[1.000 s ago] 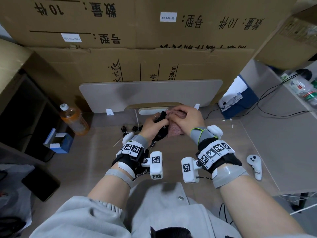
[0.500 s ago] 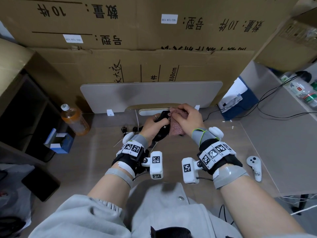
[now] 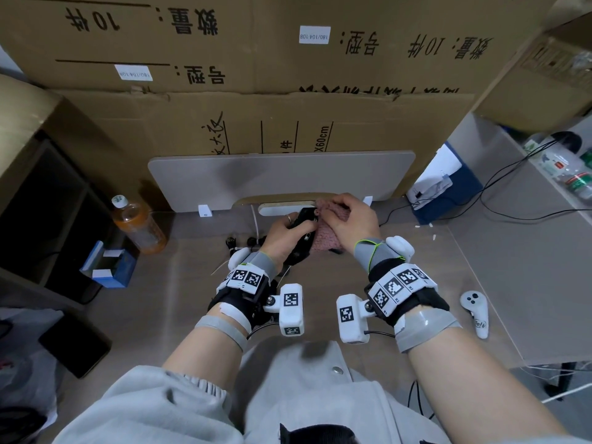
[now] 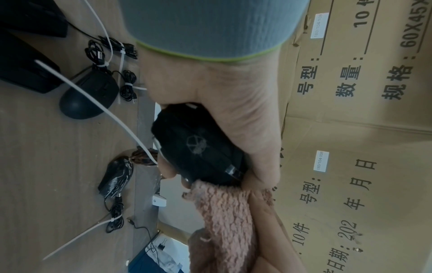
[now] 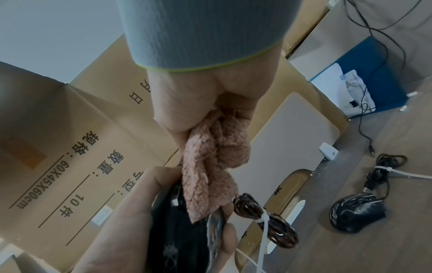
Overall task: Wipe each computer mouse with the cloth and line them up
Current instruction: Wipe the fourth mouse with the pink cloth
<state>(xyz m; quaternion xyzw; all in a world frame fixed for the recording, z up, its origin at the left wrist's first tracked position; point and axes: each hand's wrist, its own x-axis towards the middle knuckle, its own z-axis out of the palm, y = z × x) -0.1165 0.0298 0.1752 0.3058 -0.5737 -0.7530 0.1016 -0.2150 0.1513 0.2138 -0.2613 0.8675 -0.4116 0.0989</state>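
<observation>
My left hand (image 3: pixel 282 233) grips a black mouse (image 3: pixel 302 230) lifted above the desk; a faint logo shows on the mouse's back (image 4: pixel 198 147). My right hand (image 3: pixel 347 221) holds a bunched pink cloth (image 3: pixel 326 233) against the mouse's front end (image 5: pixel 177 221). The mouse's brown cable bundle (image 5: pixel 266 221), tied with a white zip tie, hangs beside it. Two more black mice lie on the desk: a plain one (image 4: pixel 90 96) and a marbled one (image 4: pixel 117 177), the marbled one also in the right wrist view (image 5: pixel 357 212), each with a tied cable.
Cardboard boxes (image 3: pixel 288 59) stand as a wall behind a leaning grey board (image 3: pixel 282 177). A bottle of orange drink (image 3: pixel 137 227) and a blue box (image 3: pixel 105 262) sit at left. A white controller (image 3: pixel 475 310) lies at right, with a blue bin (image 3: pixel 448 187) and cables behind.
The right hand has slid the cloth a little along the mouse's front end. The left hand keeps the mouse in almost the same place.
</observation>
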